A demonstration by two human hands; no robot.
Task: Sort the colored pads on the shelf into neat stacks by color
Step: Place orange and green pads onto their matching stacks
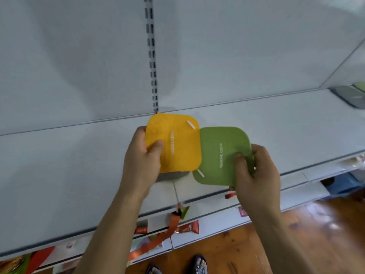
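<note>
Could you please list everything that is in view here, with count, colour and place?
yellow pad: one, yellow with white lettering, held above the shelf, overlapping the green pad's left edge
green pad: one, green with white lettering, held to the right of the yellow pad
grey pad: one, grey, showing under the yellow pad's lower edge
pads at far right: at least two, grey and green, blurred, at the back right of the shelf
shelf: one, white, bare surface across the middle
orange strap: one, orange, hanging below the shelf edge
snack packets: several, mostly red, on the lower shelf
wooden floor: brown, bottom right
left hand: grips the yellow pad
right hand: grips the green pad
</note>
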